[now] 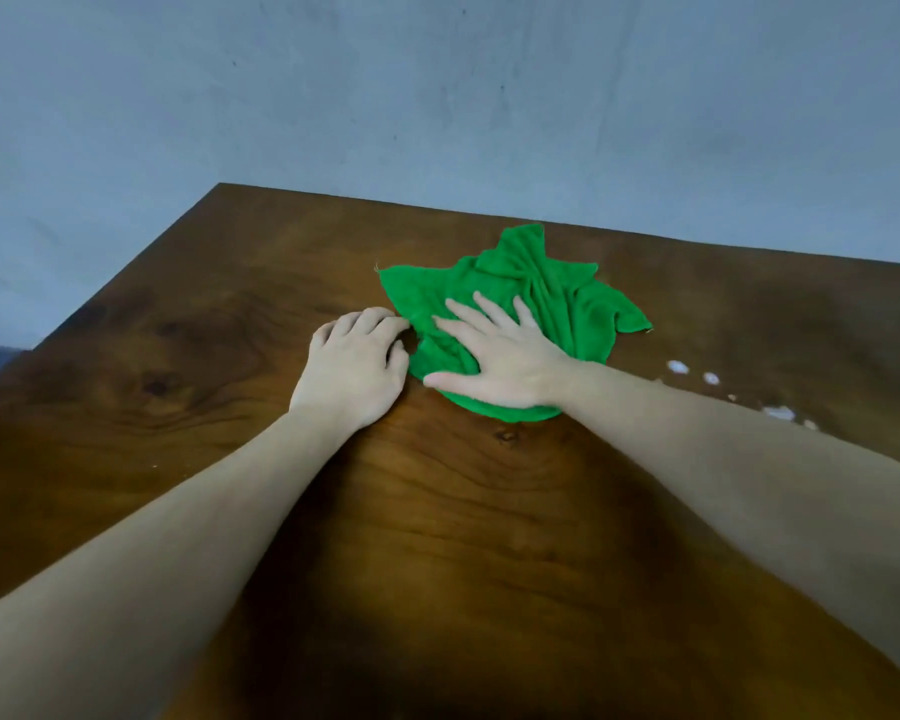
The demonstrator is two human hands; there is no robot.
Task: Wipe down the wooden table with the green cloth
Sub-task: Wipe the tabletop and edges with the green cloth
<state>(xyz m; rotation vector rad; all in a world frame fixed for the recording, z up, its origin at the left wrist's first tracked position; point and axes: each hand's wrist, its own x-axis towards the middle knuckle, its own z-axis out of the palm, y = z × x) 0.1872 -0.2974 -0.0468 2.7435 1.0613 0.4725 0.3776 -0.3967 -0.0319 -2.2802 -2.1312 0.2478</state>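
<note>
A pale blue-grey wall (437,96) fills the upper part of the view, meeting the far edge of the wooden table (178,356). The table is dark brown with swirling grain and a few knots, and it takes up the whole lower part of the view.

Two bare forearms reach in from the near side, one from each lower corner, converging toward the middle of the table.

The green cloth (552,293) lies crumpled on the table a little right of centre, near the far edge — its far part bunched into folds, its corners sticking out unevenly.

The right hand (500,361) lies flat on the near part of the cloth, palm down, fingers spread wide and pressing the fabric against the wood. The left hand (354,361) rests on bare wood just beside the cloth's left edge, its fingers curled in; the fingertips meet the cloth's edge, though whether they pinch it cannot be told.

To the right of the cloth, past the right forearm, several small white patches (697,379) dot the table surface
</note>
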